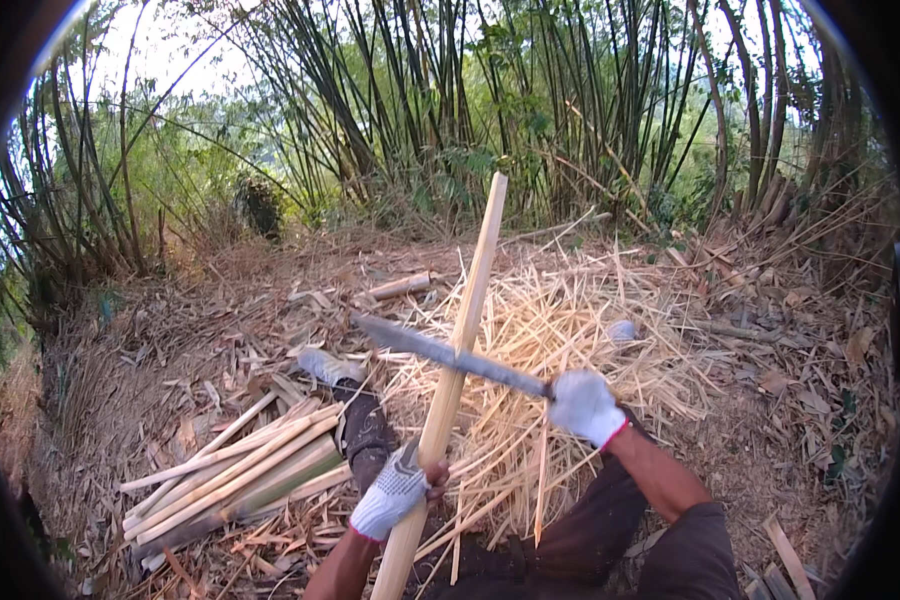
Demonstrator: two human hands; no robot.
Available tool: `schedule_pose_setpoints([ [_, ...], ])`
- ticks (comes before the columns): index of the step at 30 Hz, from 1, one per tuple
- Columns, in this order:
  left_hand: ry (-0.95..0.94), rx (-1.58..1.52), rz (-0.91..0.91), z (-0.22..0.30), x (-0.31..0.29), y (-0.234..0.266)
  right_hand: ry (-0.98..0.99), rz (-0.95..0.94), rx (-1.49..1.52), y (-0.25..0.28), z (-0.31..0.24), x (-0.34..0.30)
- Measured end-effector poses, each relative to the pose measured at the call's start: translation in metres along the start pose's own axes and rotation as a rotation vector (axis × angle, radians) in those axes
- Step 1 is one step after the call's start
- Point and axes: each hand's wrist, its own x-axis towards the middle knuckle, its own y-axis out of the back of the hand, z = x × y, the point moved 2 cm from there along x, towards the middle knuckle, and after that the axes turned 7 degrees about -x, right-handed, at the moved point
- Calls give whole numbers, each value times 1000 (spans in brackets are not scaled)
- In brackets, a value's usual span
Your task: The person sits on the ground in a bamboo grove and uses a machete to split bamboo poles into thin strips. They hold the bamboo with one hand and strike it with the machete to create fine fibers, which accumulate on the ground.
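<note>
A long pale bamboo strip (477, 272) stands tilted in front of me, its top leaning away to the right. My left hand (398, 493), in a white dotted glove with bare fingertips showing, is closed around its lower part. In a white glove, my right hand (583, 408) grips the handle of a machete (490, 370); the handle itself is hidden by the fingers. The long grey blade lies across the strip at about mid-length and points to the left. Whether its edge has cut into the strip I cannot tell.
Thin bamboo shavings (560, 320) form a large heap ahead of my legs. Split bamboo pieces (240, 470) are stacked at the left, beside my outstretched leg (368, 430). A short cut bamboo piece (400, 287) lies farther off. Tall bamboo clumps (410, 100) stand behind.
</note>
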Motion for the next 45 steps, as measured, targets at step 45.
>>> schedule_pose_setpoints([
  [45,10,84,8,-147,-113,127,-480,-89,-14,21,82,60],
])
